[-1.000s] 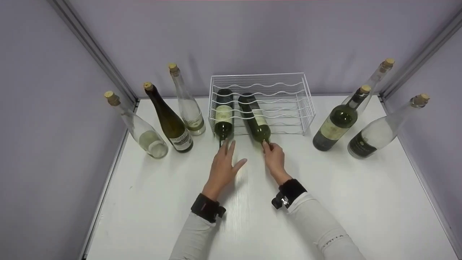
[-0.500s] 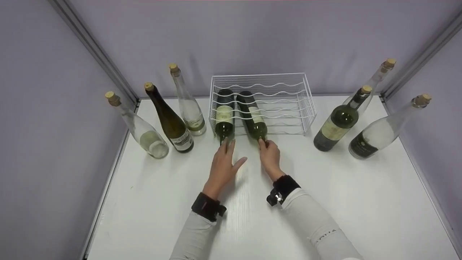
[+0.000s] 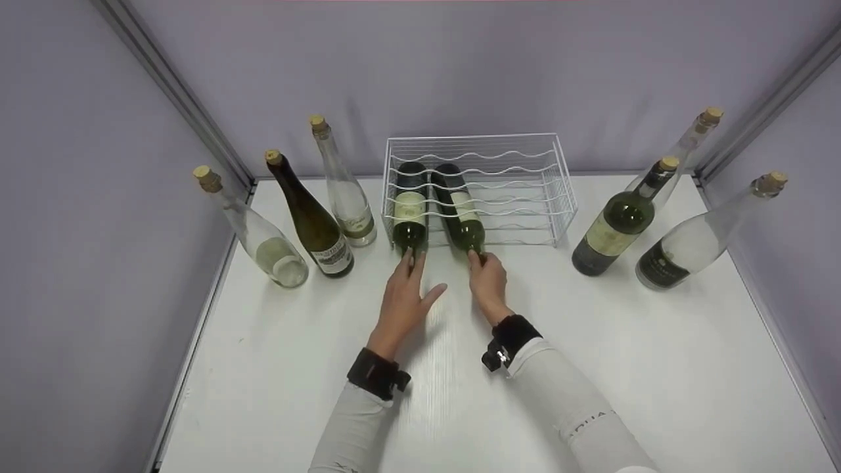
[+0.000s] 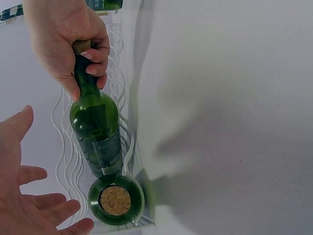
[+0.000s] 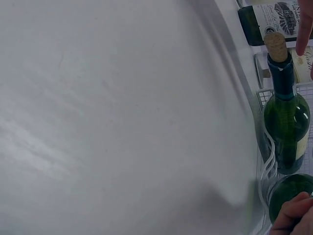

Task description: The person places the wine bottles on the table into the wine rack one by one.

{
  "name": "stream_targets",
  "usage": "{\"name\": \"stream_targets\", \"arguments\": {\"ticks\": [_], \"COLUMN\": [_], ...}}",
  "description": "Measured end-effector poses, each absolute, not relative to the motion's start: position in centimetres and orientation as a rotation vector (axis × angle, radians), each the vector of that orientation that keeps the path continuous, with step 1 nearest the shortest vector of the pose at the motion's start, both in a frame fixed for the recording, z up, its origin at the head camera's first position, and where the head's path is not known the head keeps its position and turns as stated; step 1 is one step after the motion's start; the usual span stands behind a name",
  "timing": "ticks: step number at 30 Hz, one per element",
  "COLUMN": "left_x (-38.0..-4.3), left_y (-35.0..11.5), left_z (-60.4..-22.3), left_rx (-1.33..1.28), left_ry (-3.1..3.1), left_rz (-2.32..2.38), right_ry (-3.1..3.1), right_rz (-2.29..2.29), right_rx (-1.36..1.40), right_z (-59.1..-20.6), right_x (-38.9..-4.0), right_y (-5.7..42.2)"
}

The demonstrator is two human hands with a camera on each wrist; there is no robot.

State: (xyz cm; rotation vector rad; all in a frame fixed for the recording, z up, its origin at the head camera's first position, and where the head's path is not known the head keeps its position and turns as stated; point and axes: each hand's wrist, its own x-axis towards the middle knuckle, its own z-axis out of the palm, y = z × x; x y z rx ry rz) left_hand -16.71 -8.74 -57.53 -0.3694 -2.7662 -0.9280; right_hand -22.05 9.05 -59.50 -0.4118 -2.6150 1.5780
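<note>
Two green wine bottles lie in the white wire wine rack (image 3: 519, 217), necks toward the person. My right hand (image 3: 488, 279) grips the neck of the right-hand wine bottle (image 3: 468, 223), which lies at a slant; the left wrist view shows those fingers (image 4: 93, 68) curled round it just below the cork. My left hand (image 3: 402, 299) is held with spread fingers by the neck of the left wine bottle (image 3: 410, 213). That bottle's cork (image 5: 276, 46) is uncovered in the right wrist view. In the left wrist view, my left hand (image 4: 29, 196) has nothing between its fingers.
Left of the rack stand a brown bottle (image 3: 315, 226) and two clear bottles, one at the front (image 3: 269, 246) and one behind (image 3: 348, 203). On the right are a green bottle (image 3: 608, 230), a clear bottle (image 3: 690, 243) and another clear one behind. Walls enclose the white table (image 3: 420, 420).
My right hand has moved a little left and away from the person, sliding its bottle deeper into the rack and making it straighter. The left hand has barely shifted.
</note>
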Motion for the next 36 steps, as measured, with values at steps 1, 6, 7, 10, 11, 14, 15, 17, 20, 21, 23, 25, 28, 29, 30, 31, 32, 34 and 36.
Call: {"name": "stream_targets", "arguments": {"ticks": [1, 6, 7, 10, 11, 14, 15, 17, 20, 21, 23, 25, 28, 29, 30, 31, 32, 34, 36], "left_x": [-16.7, -16.8, -16.9, -16.9, -16.9, -16.9, -16.9, -16.9, -16.9, -16.9, -16.9, -16.9, -16.9, -16.9, -16.9, -16.9, -16.9, -16.8, -16.8], "left_y": [-8.7, -8.8, -8.8, -8.8, -8.8, -8.8, -8.8, -8.8, -8.8, -8.9, -8.9, -9.0, -9.1, -9.1, -9.1, -9.1, -9.2, -9.2, -9.2], "left_z": [-57.6, -57.7, -57.7, -57.8, -57.8, -57.7, -57.7, -57.8, -57.8, -57.8, -57.8, -57.8, -57.9, -57.8, -57.8, -57.8, -57.8, -57.7, -57.7], "left_rx": [-0.372, -0.379, -0.379, -0.374, -0.371, -0.363, -0.362, -0.361, -0.368, -0.371, -0.376, -0.382, -0.383, -0.383, -0.382, -0.38, -0.376, -0.37, -0.366], "left_ry": [-2.764, -2.76, -2.76, -2.764, -2.767, -2.779, -2.779, -2.781, -2.77, -2.765, -2.758, -2.749, -2.746, -2.747, -2.749, -2.752, -2.755, -2.763, -2.771], "left_rz": [-0.93, -0.932, -0.933, -0.941, -0.945, -0.952, -0.958, -0.957, -0.959, -0.958, -0.951, -0.955, -0.957, -0.958, -0.956, -0.956, -0.958, -0.962, -0.963], "right_ry": [-2.614, -2.618, -2.617, -2.615, -2.615, -2.62, -2.622, -2.629, -2.639, -2.643, -2.657, -2.67, -2.704, -2.718, -2.73, -2.737, -2.739, -2.718, -2.678], "right_rz": [1.579, 1.565, 1.563, 1.557, 1.557, 1.55, 1.553, 1.559, 1.58, 1.592, 1.612, 1.639, 1.668, 1.674, 1.681, 1.703, 1.734, 1.829, 1.957], "right_rx": [-0.415, -0.425, -0.422, -0.422, -0.422, -0.411, -0.402, -0.383, -0.349, -0.337, -0.316, -0.294, -0.269, -0.262, -0.252, -0.247, -0.241, -0.238, -0.237], "right_z": [-59.5, -59.4, -59.3, -59.3, -59.3, -59.4, -59.4, -59.4, -59.3, -59.3, -59.2, -59.2, -59.3, -59.3, -59.3, -59.4, -59.4, -59.4, -59.4], "right_x": [-22.1, -22.2, -22.2, -22.2, -22.2, -22.2, -22.2, -22.2, -22.2, -22.2, -22.2, -22.2, -22.1, -22.0, -22.0, -22.0, -22.0, -22.0, -22.0], "right_y": [9.0, 8.8, 8.7, 8.6, 8.5, 8.5, 8.4, 8.4, 8.2, 8.2, 8.1, 8.0, 8.0, 8.0, 7.9, 7.9, 7.9, 7.9, 7.9]}}
